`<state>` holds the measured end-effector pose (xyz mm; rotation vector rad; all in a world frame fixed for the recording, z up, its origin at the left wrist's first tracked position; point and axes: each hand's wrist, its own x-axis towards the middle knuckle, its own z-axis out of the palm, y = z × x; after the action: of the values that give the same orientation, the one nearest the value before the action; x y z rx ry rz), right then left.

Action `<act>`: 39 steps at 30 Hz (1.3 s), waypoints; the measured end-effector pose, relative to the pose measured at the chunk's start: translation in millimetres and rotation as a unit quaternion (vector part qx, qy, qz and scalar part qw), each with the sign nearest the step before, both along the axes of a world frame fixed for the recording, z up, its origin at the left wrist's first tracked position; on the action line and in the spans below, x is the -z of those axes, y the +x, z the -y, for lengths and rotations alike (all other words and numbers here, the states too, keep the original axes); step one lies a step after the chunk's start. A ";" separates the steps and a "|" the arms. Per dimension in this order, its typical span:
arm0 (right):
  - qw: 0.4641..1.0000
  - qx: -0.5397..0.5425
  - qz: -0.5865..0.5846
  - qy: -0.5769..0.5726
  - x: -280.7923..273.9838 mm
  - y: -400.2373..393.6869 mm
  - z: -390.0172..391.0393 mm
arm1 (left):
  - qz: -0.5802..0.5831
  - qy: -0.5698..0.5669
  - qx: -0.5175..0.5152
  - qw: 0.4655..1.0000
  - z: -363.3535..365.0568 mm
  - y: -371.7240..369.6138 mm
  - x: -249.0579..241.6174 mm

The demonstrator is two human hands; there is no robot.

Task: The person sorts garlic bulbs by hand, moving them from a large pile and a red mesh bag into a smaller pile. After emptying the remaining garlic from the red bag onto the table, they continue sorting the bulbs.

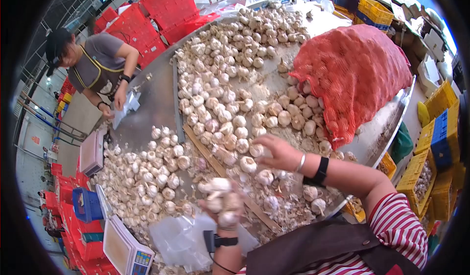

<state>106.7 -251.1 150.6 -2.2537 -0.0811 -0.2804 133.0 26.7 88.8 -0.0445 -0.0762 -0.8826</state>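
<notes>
Several white garlic bulbs (220, 186) lie in my left hand (230, 206), whose fingers are curled round them, above the near part of the metal table. My right hand (276, 152) reaches over the garlic pile (215, 96), with a bulb at its fingertips; whether the fingers grip it is unclear. A wooden strip (210, 157) runs across the table between my hands. Clear plastic bags (178, 236) lie beside my left wrist. A large red mesh sack (352, 74) spills bulbs onto the table at the right.
Across the table at the left, a co-worker (100, 62) handles a plastic bag (127, 106). Two scales, one near (125, 248) and one farther (93, 150), stand at the left edge. Red crates (166, 6) are stacked behind; yellow crates (416, 177) stand at the right.
</notes>
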 end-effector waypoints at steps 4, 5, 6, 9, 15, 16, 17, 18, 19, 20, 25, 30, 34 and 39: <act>0.979 0.044 -0.073 -0.185 14.9 64.6 49.0 | -0.001 0.193 -0.156 0.969 -56.4 104.9 -59.1; 0.967 0.045 -0.109 -0.224 14.4 77.5 55.0 | 0.079 0.394 -0.252 0.881 -79.0 131.2 -50.6; 0.953 0.035 -0.167 -0.252 5.2 86.9 57.0 | 0.101 0.485 -0.304 0.814 -80.9 143.7 -56.6; 0.926 0.033 -0.227 -0.301 2.7 102.9 55.7 | 0.199 0.665 -0.381 0.610 -68.9 167.4 -50.6; 0.933 -0.031 -0.214 -0.289 33.3 109.9 43.0 | 0.585 0.750 -0.165 0.262 42.0 141.8 -33.5; 0.916 -0.046 -0.236 -0.322 33.2 108.5 39.2 | 0.622 0.749 -0.117 0.196 62.5 134.1 -26.8; 0.897 -0.059 -0.256 -0.355 32.8 106.7 37.0 | 0.622 0.749 -0.118 0.198 75.8 125.8 -16.2; 0.906 -0.056 -0.227 -0.352 34.2 100.5 37.3 | 0.619 0.745 -0.098 0.231 89.5 119.0 -5.4; 0.905 -0.056 -0.228 -0.355 38.6 95.6 40.2 | 0.614 0.739 -0.078 0.265 101.2 112.2 1.4; 0.921 -0.064 -0.210 -0.320 44.8 91.7 44.1 | 0.612 0.739 -0.080 0.269 109.3 104.1 3.9; 0.981 -0.040 -0.173 -0.080 54.6 76.0 73.7 | 0.631 0.744 -0.145 0.167 110.5 82.9 16.2; 0.937 0.103 -0.153 0.297 28.5 123.2 102.7 | 0.617 0.731 -0.209 0.201 108.3 79.4 24.8; 0.982 0.137 -0.128 -0.020 37.8 191.7 131.6 | 0.612 0.734 -0.220 0.197 107.6 80.2 28.5; 0.965 0.044 -0.180 -0.184 41.9 241.2 122.9 | 0.606 0.733 -0.218 0.221 108.2 82.2 19.2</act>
<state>348.0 -374.0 108.7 -2.6446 0.1730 0.1135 215.2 -81.5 69.7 2.4689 -0.6605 0.1682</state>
